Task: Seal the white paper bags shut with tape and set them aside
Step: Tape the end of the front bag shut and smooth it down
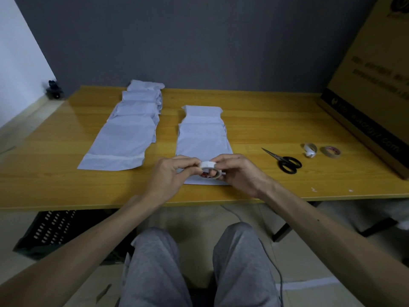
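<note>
Gripping white tape roll over front-edge middle of counter: left hand fingers pinch its rim, right hand fingers curl round it. Flat white paper bags overlap in two rows behind.

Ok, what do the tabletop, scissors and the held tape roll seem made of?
Tabletop: yellow wood grain under a glossy finish, probably laminate; reflections show at left. Scissors: grey metal-looking blades, black handles, likely plastic. Tape roll: white matte outer band, perhaps paper tape; hard to tell.
</note>
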